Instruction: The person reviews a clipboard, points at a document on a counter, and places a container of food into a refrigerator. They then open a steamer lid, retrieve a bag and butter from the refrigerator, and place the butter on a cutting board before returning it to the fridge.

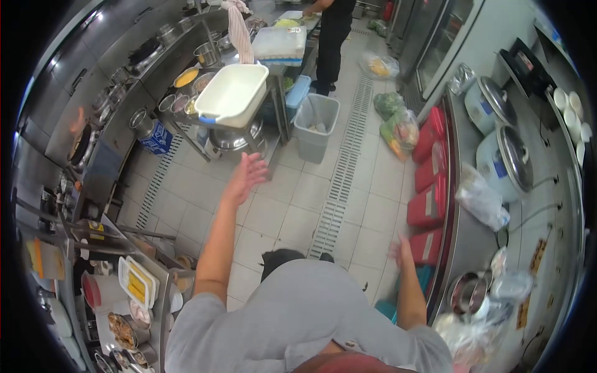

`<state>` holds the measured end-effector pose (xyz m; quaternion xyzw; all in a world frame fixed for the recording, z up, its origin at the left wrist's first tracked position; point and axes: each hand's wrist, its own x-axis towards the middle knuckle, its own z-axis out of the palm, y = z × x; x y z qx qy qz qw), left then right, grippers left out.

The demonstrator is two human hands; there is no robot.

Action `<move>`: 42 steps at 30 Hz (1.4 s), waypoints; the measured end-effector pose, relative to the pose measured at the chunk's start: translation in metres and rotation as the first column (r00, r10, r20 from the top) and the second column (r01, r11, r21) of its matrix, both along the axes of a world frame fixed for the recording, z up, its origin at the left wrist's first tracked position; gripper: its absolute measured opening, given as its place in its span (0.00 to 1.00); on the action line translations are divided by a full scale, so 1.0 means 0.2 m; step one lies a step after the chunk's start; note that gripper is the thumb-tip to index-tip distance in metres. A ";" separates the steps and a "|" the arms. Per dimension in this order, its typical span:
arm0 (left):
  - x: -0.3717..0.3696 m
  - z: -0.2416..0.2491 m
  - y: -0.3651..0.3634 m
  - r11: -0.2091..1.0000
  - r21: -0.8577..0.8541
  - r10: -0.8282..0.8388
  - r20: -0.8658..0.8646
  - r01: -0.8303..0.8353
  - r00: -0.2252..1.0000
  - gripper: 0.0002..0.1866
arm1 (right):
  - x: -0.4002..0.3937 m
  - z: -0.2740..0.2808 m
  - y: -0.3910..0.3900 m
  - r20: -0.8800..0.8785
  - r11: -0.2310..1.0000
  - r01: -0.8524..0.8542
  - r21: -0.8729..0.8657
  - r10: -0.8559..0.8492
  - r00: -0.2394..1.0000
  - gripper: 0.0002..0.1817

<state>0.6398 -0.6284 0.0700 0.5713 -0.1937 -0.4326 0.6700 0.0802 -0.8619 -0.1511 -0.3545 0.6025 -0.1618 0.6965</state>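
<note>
My left hand is stretched forward over the floor with its fingers spread and nothing in it. Just beyond it in the view, a white rectangular basin with a blue patch on its rim rests on a metal table. On the other side, my right hand hangs low, somewhat blurred, beside the red bins. Its fingers look apart and I see nothing held. The grey waste bin stands on the floor ahead, between the two hands in the view.
A floor drain grate runs ahead. Bagged vegetables lie beside it. Rice cookers line the right counter. At left, a flame burns near a wok, and a shelf holds food trays. A person in black stands farther off.
</note>
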 end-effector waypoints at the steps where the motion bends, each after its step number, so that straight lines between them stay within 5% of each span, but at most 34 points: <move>1: 0.10 0.05 -0.10 1.000 -0.001 0.029 0.027 -0.029 0.999 0.42 | 0.26 0.02 -0.31 0.027 0.996 -0.077 -0.052 0.078 0.997 0.56; 4: 0.44 0.13 -0.39 0.991 -0.061 0.123 0.088 -0.118 0.988 0.35 | 1.19 0.39 -0.95 0.123 0.945 -0.263 -0.195 0.290 0.949 0.60; 10: 1.26 0.03 -1.17 0.973 -0.131 0.213 0.215 -0.187 0.953 0.28 | 2.79 0.78 -1.71 0.426 0.931 -0.293 -0.218 0.361 0.830 0.65; 17: 1.98 0.14 -2.15 0.968 0.032 0.204 0.469 -0.248 0.859 0.38 | 3.85 0.80 -2.25 0.382 0.916 -0.367 -0.161 0.401 0.833 0.70; 23: 2.49 0.26 -2.58 0.809 0.271 0.248 0.647 -0.522 0.721 0.43 | 4.43 0.56 -2.68 0.431 0.900 -0.435 0.017 0.386 0.816 0.67; 26: 2.85 -0.04 -2.65 0.623 0.324 0.148 0.845 -0.712 0.514 0.45 | 4.68 0.41 -2.77 0.512 0.863 -0.506 0.011 0.429 0.744 0.60; 28: 2.97 -0.15 -2.66 0.549 0.426 0.126 0.808 -0.719 0.575 0.45 | 4.70 0.53 -2.75 0.657 0.845 -0.532 -0.047 0.427 0.621 0.64; 30: 3.06 -0.26 -2.66 0.508 0.529 0.137 0.730 -0.680 0.670 0.43 | 4.74 0.57 -2.77 0.643 0.846 -0.531 -0.048 0.433 0.631 0.60; 33: 3.07 -0.27 -2.66 0.596 0.586 0.265 0.502 -0.549 0.823 0.38 | 4.75 0.56 -2.81 0.561 0.847 -0.532 -0.010 0.445 0.698 0.57; 36: 2.97 -0.11 -2.69 0.584 0.734 0.222 0.268 -0.348 0.938 0.32 | 4.74 0.51 -2.90 0.686 0.867 -0.494 -0.062 0.397 0.610 0.55; 42: 2.84 -0.32 -2.76 0.822 0.423 0.339 0.174 -0.382 0.924 0.37 | 4.66 0.43 -3.33 0.706 0.773 -0.630 -0.070 0.485 0.516 0.45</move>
